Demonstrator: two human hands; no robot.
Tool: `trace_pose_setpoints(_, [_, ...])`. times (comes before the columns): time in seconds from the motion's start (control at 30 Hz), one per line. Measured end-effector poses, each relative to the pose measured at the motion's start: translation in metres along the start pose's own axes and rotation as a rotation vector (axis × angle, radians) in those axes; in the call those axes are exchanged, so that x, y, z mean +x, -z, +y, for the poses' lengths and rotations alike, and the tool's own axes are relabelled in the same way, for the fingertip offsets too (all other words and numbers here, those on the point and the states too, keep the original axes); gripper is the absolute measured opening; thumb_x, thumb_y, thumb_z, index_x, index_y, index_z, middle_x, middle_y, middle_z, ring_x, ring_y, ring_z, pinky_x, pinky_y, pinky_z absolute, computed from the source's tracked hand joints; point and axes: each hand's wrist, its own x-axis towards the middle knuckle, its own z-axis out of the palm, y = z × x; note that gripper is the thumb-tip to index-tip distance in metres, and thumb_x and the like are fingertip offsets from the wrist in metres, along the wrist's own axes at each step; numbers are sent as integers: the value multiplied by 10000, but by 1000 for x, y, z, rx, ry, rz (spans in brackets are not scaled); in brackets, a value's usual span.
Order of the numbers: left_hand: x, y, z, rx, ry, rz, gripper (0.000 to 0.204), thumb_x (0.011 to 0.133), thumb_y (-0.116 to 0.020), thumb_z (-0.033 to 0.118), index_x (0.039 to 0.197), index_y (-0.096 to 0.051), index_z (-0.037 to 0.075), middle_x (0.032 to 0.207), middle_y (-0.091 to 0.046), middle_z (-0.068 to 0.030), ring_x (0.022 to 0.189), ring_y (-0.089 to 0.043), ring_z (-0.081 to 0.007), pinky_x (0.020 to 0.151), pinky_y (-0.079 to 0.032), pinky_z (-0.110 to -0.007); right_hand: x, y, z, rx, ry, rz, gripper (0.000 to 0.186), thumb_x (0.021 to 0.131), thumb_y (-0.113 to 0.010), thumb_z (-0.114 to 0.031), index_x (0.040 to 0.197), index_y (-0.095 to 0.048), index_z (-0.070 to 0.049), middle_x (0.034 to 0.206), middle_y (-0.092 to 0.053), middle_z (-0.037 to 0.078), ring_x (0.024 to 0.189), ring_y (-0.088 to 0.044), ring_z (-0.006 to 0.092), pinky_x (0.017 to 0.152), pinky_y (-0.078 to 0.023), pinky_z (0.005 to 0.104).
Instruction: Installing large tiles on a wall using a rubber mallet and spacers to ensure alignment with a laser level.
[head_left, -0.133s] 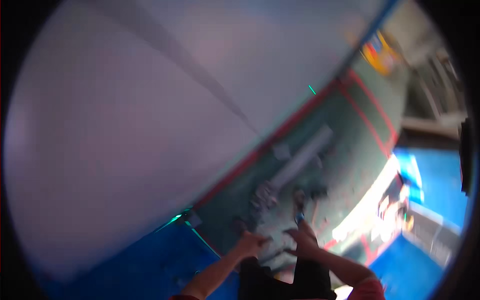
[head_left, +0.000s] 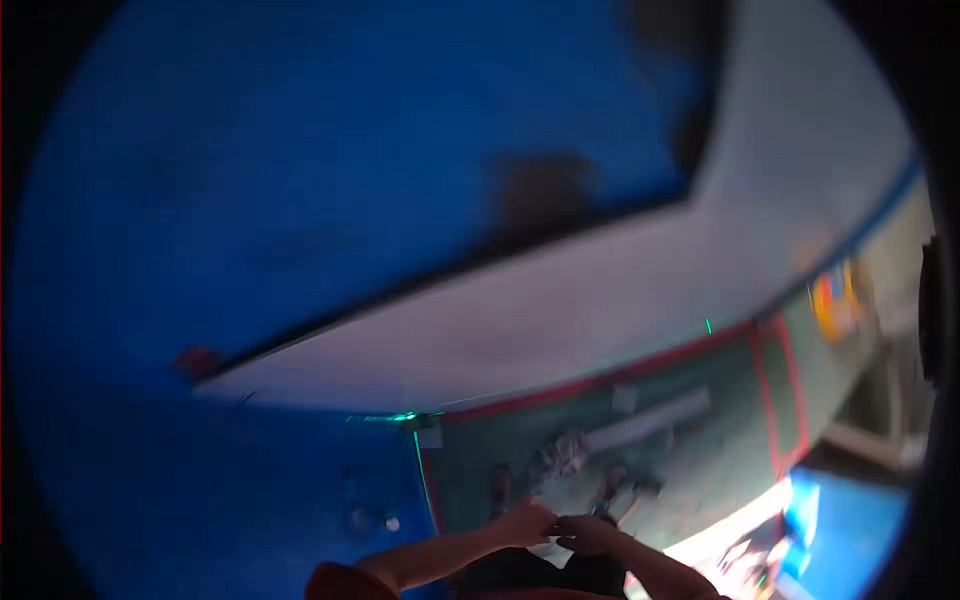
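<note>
My left hand (head_left: pixel 528 522) and my right hand (head_left: pixel 585 532) meet low in the picture, above my dark-clad legs (head_left: pixel 510 572). Their fingers are blurred, and I cannot make out whether anything is between them. Just beyond them on the green floor (head_left: pixel 710 445) lie a blurred metallic jumble (head_left: pixel 562 452) and a long pale bar (head_left: pixel 660 410). My shoe (head_left: pixel 612 478) stands to the right of the jumble.
A pale wall panel (head_left: pixel 480 320) with a dark top edge crosses the view, a blue expanse (head_left: pixel 300 150) beyond it. Blue surface (head_left: pixel 260 500) lies at lower left. Red lines (head_left: pixel 770 395) mark the floor. A yellow object (head_left: pixel 835 300) stands at right.
My view has swung sharply, bringing the blue area beyond the panel into sight and shifting the floor down and right. My hands, apart before, have come together.
</note>
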Motion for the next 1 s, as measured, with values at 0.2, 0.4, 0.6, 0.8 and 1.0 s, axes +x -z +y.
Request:
trace_pose_setpoints(0.2, [-151,237,127,80,252,543,435,800,-819,495,978,-708,114,1024,-705,-117,1009,-677,-332,960,-483,-489,-11,113,-275,-427,111,47,402,1038,-607,-406,1294,-641,-97,1118,-716,207,997,-709,405,912,-561,492])
trace_pose_setpoints(0.4, [-381,314,38,406,601,1777,599,783,-876,237,1289,-623,41,1372,-592,-192,1273,-573,-407,1014,-466,-531,52,162,-396,-225,19,193,323,1035,-650,-161,1348,-679,-88,1084,-726,109,894,-685,194,842,-564,357])
trace_pose_setpoints(0.6, [-395,316,-77,183,586,1905,787,762,-890,259,1395,-504,-5,1270,-566,-190,1113,-593,-361,958,-464,-501,146,144,-596,-744,414,478,330,896,-637,-87,1223,-680,-76,969,-703,162,816,-713,352,711,-570,432])
trace_pose_setpoints(0.8, [-364,303,-78,-549,131,1854,655,855,-823,88,1387,-458,-25,1124,-587,-126,785,-573,-168,730,-495,-335,241,118,-721,-1301,436,486,191,884,-728,-188,1043,-703,-86,834,-696,119,741,-715,340,629,-563,471])
trace_pose_setpoints(1.0, [-363,313,-80,-586,-45,1602,960,875,-804,91,1629,-219,-5,1286,-614,-148,766,-604,-153,689,-511,-320,315,79,-784,-1679,142,188,153,850,-733,-185,959,-740,-77,798,-724,123,730,-743,298,623,-583,419])
